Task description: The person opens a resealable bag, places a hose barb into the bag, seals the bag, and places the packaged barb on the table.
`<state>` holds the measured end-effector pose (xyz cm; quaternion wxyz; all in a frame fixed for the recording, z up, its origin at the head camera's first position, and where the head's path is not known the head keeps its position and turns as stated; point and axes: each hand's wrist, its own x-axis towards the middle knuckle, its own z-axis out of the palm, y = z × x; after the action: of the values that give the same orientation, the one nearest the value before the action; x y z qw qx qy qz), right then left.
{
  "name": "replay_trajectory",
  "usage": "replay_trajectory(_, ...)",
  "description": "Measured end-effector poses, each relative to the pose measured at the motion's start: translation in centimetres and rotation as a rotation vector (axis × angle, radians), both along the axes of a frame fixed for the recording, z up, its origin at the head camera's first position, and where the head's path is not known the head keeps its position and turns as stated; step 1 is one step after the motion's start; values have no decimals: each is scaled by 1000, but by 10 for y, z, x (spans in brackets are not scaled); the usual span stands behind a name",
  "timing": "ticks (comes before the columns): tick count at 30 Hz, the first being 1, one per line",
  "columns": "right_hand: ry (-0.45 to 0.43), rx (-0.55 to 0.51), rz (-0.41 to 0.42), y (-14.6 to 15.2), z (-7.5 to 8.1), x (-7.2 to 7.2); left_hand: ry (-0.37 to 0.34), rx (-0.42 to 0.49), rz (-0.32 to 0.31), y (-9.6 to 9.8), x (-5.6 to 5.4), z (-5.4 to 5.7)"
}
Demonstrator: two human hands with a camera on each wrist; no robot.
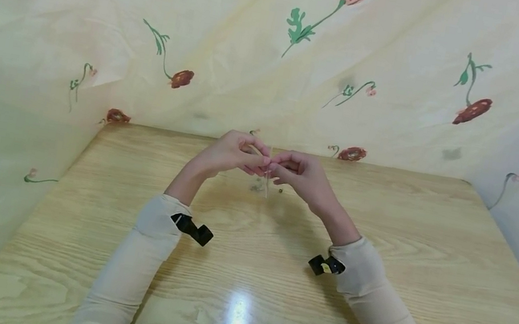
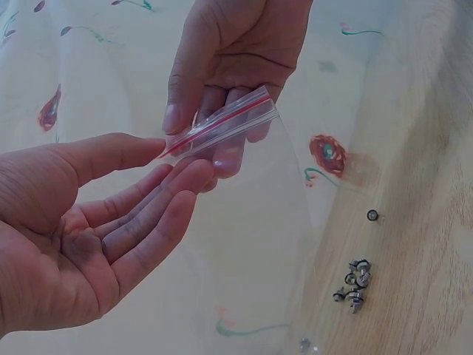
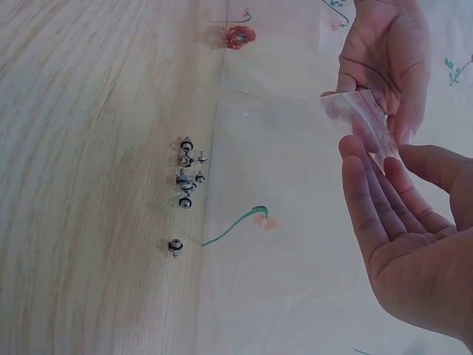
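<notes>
A clear zip-lock bag (image 2: 255, 188) with a red line along its seal hangs between both hands above the table. My left hand (image 1: 236, 153) pinches the bag's top edge between thumb and fingers. From the other side my right hand (image 1: 302, 178) pinches the same seal strip, its fingertips close to the left ones. In the right wrist view the bag's top corner (image 3: 355, 111) shows beside the fingers. Several small metal screws (image 2: 355, 285) with dark rings lie in a loose cluster on the table below. One more screw (image 3: 175, 247) lies apart from them.
The wood-grain table (image 1: 195, 290) spreads under both arms. A pale cloth with printed flowers (image 1: 240, 37) hangs behind it and at both sides. Black wrist cameras (image 1: 195, 230) are strapped over the light sleeves.
</notes>
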<state>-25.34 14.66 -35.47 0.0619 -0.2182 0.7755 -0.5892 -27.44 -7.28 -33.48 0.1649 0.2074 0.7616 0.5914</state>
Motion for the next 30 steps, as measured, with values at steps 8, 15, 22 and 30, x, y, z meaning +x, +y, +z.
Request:
replay_trajectory(8,-19,-8,6,0,1,0,2,12,0,1,-1,-1)
replay_trajectory(15,-50,-5,-4,0,3,3,-9,10,0,1,-2,-2)
replay_trajectory(22,-12,8,-5,-2,1,2,-5,3,0,1,-2,-3)
replay_trajectory(30,-11,-9,-25,-4,0,2,1,8,-9,3,-2,-2)
